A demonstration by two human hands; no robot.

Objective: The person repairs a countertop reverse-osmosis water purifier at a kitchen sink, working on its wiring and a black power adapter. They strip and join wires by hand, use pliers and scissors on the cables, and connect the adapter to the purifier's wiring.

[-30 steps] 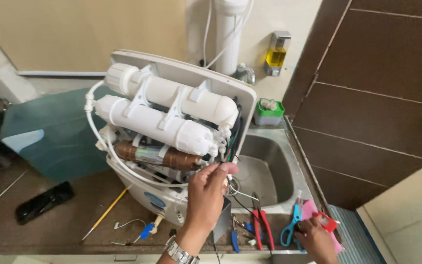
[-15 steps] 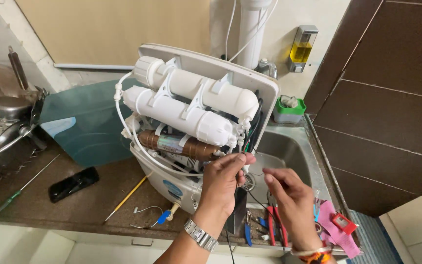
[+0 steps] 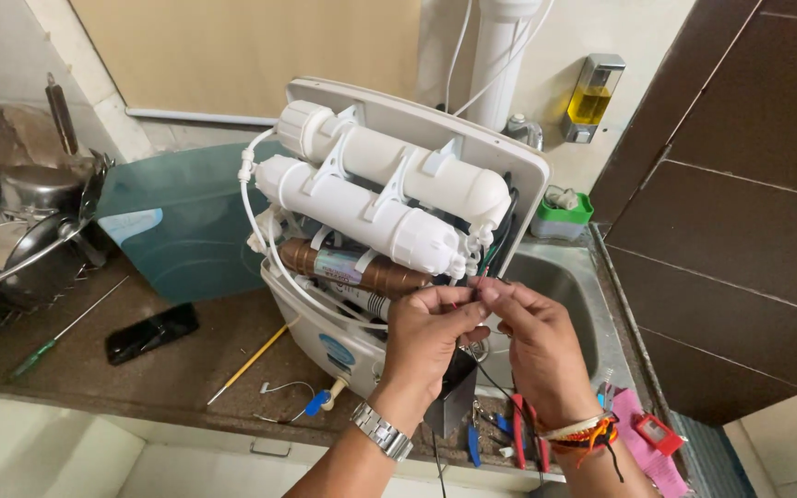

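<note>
Wires [image 3: 483, 288], thin and dark, pinched between both hands right at the lower right edge of the opened water purifier [image 3: 389, 231]. Left hand [image 3: 431, 332] closed on them with thumb and forefinger; right hand [image 3: 532, 337] likewise, fingertips touching the left's. Cannot tell whether the ends are bare or joined.

Purifier stands tilted on the worktop [image 3: 186, 364], cover off, partly over the sink [image 3: 569, 295]. White filter cartridges [image 3: 389, 189] on top, a brown cylinder [image 3: 362, 269] below, white tubing [image 3: 260, 231] looping down the left side.

Risks, as judged from here:
- Wires run taut from inside the housing; a hard pull could tear one off its terminal.
- If the unit is powered, pinching exposed ends beside a wet sink risks a shock. Power state not visible.
- Leaning body could slide toward the basin, since neither hand braces it.
- A black lead [image 3: 500, 387] trails down across the pliers [image 3: 528, 443] and cutters at the worktop edge; snagging it could drag tools off.
- Forearms pass close to the tubing; a knock might loosen a push fitting and cause a leak.

Yellow-handled screwdriver [image 3: 246, 364], black phone [image 3: 151, 332] and green screwdriver [image 3: 57, 337] lie well apart to the left.
</note>
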